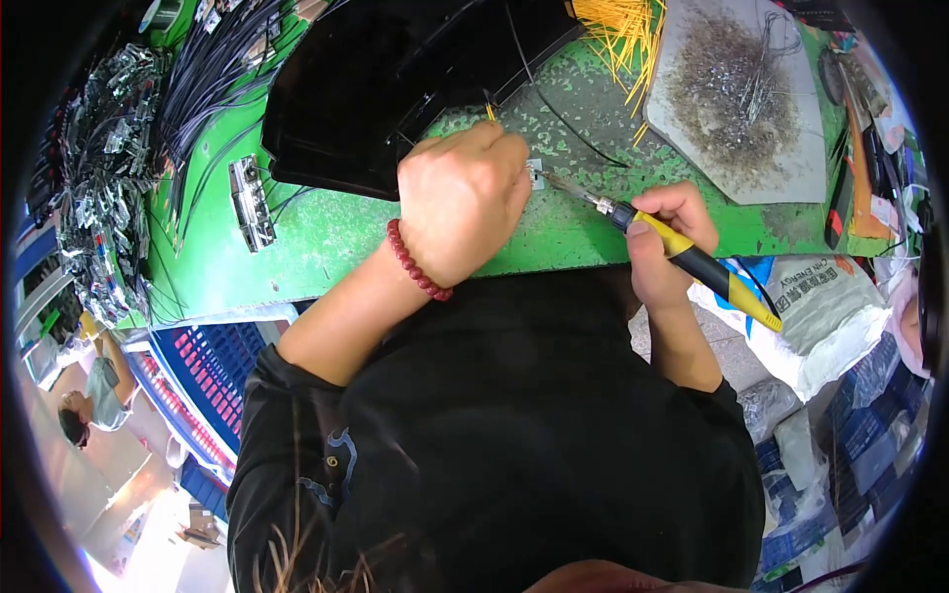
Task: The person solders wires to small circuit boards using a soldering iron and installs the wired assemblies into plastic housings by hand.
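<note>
In my right hand (672, 222) is a yellow and black soldering iron (714, 275), gripped like a pen, its thin tip pointing left. Close to that tip, beside the fingers of my left hand (460, 203), lies a small silvery piece (536, 174). My left hand is closed, back of the hand up, and its fingertips are hidden, so what it pinches cannot be made out. Just beyond it a short yellow wire (490, 112) sticks up. A large glossy black tray-like piece (331, 119) reaches from behind my left hand to the far edge.
The green worktable (297, 262) carries a silver metal bracket (250, 203), heaped metal parts (104, 188), black cables (213, 84) and loose yellow wires (625, 44). Debris covers a grey board (781, 186). Below stand a blue crate (203, 366) and white sack (825, 311); another person (102, 395) is lower left.
</note>
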The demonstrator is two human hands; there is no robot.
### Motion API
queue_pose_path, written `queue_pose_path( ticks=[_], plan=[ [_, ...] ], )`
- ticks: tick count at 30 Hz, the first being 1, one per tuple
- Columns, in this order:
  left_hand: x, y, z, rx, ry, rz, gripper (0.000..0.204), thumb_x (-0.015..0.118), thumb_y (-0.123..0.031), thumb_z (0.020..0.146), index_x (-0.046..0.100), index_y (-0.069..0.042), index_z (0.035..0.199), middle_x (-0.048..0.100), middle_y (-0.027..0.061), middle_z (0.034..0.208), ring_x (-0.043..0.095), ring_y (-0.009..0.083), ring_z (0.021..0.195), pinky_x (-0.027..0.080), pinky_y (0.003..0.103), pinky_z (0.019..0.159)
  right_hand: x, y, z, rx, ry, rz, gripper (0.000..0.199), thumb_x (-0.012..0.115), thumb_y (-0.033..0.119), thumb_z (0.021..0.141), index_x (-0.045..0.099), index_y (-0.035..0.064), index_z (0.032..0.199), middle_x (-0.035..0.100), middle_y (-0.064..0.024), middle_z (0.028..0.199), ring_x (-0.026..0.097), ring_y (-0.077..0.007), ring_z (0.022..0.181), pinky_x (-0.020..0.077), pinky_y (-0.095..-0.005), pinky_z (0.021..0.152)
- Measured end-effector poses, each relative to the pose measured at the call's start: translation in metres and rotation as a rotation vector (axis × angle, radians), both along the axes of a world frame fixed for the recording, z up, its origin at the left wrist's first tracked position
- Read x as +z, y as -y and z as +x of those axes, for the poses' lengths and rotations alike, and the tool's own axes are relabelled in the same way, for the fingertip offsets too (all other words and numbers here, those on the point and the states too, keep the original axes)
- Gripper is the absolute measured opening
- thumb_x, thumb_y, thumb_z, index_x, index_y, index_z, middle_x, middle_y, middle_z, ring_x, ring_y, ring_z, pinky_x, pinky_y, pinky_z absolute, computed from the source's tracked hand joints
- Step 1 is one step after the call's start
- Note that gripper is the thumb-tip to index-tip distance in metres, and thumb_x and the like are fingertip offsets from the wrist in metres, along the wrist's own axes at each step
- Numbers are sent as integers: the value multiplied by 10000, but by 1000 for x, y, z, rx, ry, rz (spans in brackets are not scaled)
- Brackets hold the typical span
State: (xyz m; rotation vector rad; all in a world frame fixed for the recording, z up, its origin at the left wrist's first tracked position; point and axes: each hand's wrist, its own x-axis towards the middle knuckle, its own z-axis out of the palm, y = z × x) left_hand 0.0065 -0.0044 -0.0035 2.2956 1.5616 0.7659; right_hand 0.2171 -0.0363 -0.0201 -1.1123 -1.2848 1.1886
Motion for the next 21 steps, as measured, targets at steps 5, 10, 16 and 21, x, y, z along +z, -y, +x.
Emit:
queue_pose_path(
  ticks=[5,10,16,21],
  plan=[
    [0,-1,0,-2,-2,-2,130,681,-60,709,563,-69,655,555,64,665,568,265,578,455,348,530,1,0,0,23,7,-10,177,642,114,810,537,4,899,508,-10,750,421,-55,640,324,-210,589],
    [0,-2,-1,-17,8,14,128,678,-56,706,562,-65,654,549,69,660,568,267,580,456,350,532,1,-3,-3,23,33,-30,167,640,117,808,536,6,879,502,-6,742,415,-49,632,321,-207,582],
    [0,-3,-1,-19,6,9,134,676,-55,703,554,-66,649,546,70,661,567,269,584,458,354,536,-5,-2,-2,-79,-73,-1,147,607,99,800,533,-5,873,507,-27,724,452,-67,585,372,-206,535],
    [1,-2,0,-19,-1,9,135,673,-54,703,551,-68,647,542,70,660,566,270,585,457,356,537,-9,-4,1,-58,-49,43,142,597,83,790,528,-15,866,496,-33,697,455,-80,569,375,-212,517]
  ],
)
